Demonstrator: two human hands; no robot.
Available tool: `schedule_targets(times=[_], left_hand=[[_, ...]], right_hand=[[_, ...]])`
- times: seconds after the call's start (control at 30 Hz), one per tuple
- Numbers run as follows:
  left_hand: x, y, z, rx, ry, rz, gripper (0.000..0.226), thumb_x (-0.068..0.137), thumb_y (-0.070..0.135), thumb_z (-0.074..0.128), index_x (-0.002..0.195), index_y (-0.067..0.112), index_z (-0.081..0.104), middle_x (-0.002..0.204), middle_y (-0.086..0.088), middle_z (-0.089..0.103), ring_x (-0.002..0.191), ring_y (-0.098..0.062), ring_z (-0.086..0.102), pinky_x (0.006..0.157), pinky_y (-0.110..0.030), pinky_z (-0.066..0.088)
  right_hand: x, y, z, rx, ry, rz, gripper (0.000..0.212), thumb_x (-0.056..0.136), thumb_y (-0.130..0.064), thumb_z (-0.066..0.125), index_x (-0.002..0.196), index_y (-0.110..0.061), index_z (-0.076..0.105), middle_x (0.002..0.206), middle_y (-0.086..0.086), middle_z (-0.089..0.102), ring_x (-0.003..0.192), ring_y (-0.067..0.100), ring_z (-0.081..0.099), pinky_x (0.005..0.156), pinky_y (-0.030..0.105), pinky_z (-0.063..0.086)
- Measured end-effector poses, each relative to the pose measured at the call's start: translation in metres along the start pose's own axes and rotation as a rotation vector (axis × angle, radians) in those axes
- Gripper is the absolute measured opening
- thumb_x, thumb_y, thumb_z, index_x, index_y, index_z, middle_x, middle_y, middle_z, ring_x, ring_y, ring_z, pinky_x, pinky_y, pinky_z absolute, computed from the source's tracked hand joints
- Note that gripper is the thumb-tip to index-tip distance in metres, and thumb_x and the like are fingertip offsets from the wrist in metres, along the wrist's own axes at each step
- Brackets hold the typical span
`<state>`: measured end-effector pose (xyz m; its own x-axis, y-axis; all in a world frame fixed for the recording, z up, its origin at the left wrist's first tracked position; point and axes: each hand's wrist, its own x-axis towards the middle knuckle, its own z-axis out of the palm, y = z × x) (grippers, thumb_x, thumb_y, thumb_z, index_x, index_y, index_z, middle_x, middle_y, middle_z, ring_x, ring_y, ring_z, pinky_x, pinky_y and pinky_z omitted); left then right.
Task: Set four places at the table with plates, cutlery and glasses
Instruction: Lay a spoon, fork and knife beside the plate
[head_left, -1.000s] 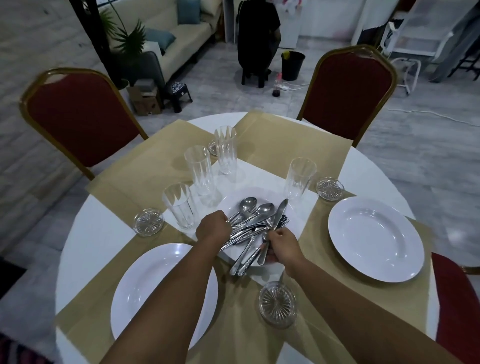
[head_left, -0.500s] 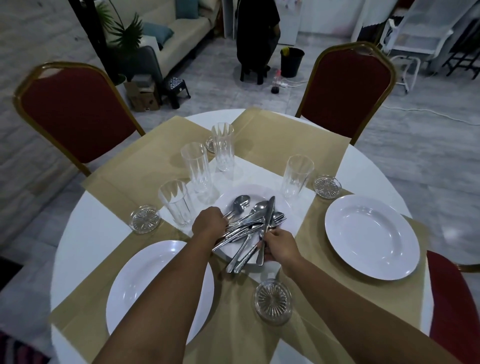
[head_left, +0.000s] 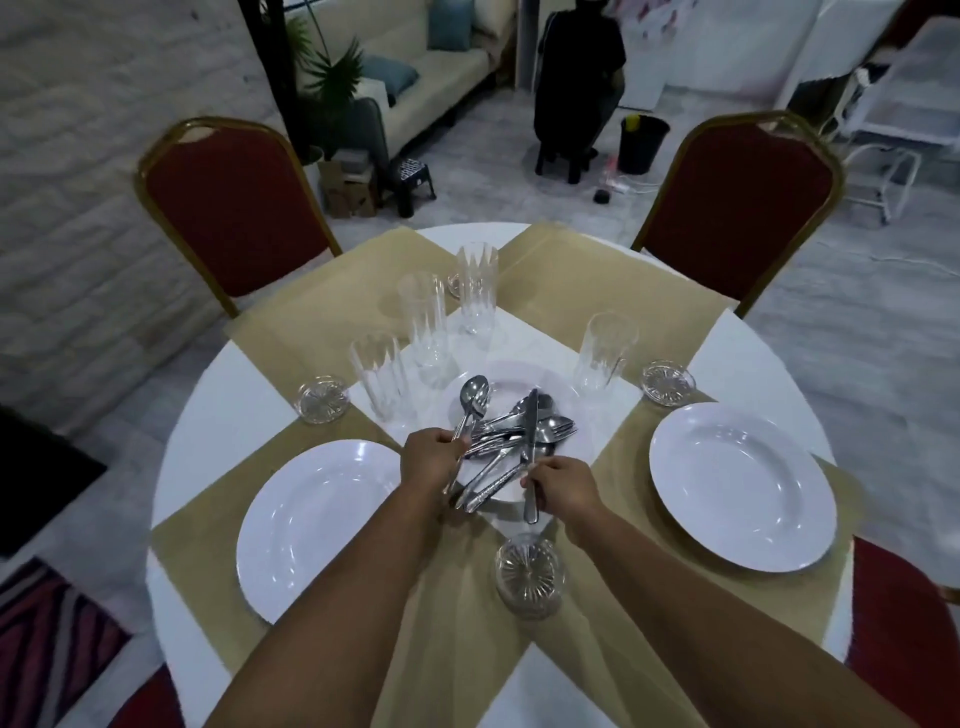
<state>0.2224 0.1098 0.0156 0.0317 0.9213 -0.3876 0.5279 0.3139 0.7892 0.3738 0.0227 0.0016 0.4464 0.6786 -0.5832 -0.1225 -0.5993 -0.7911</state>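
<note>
a second ago both your hands were buried in the cutlery pile (head_left: 550, 434) on the centre plate (head_left: 511, 376); now they have each sorted out a piece. your left hand (head_left: 434, 462) pinches a spoon (head_left: 475, 391), its bowl swung clear to the left of the heap, and your right hand (head_left: 563, 486) has its fingers curled round the handle of the knife (head_left: 531, 426), which lies across the rest. that reads as the first set coming out, with cutlery not yet laid at any place.

the left plate (head_left: 311, 525) and right plate (head_left: 743, 488) sit on the near mats with bare mat beside each. watch the glasses (head_left: 382, 374) standing just behind the centre plate, and the small glass dish (head_left: 530, 571) just under your right wrist. the far mats on the tabletop (head_left: 223, 410) hold no plates
</note>
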Motion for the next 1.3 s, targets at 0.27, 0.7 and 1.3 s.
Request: schedule_targets(times=[0.27,0.7,1.3], left_hand=[[-0.064,-0.005,0.03,-0.275,-0.009,-0.15,0.039,0.076,0.026,0.08,0.101,-0.003,0.07,0.1,-0.01,0.066,0.092,-0.023,0.063,0.085,-0.025,0.05],[-0.179,-0.032,0.124,-0.537,0.229,-0.325,0.014,0.08,0.011,0.075,0.084,-0.001,0.07,0.076,-0.012,0.066,0.066,-0.021,0.06,0.058,-0.018,0.049],[-0.252,-0.044,0.214,-0.368,0.277,-0.371,0.027,0.079,0.033,0.074,0.088,0.007,0.072,0.09,-0.008,0.072,0.088,-0.026,0.067,0.08,-0.032,0.05]], right_hand=[[-0.011,-0.002,-0.041,-0.083,-0.153,0.048,0.019,0.086,-0.001,0.063,0.067,-0.007,0.063,0.064,0.011,0.057,0.05,0.017,0.051,0.046,0.024,0.042],[-0.041,0.039,-0.135,-0.226,-0.29,0.017,0.024,0.088,0.002,0.061,0.066,-0.007,0.061,0.061,0.009,0.054,0.054,0.017,0.049,0.043,0.019,0.039],[-0.055,0.092,-0.215,-0.804,-0.243,-0.265,0.023,0.09,-0.012,0.058,0.1,-0.015,0.079,0.097,0.007,0.075,0.081,0.023,0.066,0.059,0.022,0.044]])
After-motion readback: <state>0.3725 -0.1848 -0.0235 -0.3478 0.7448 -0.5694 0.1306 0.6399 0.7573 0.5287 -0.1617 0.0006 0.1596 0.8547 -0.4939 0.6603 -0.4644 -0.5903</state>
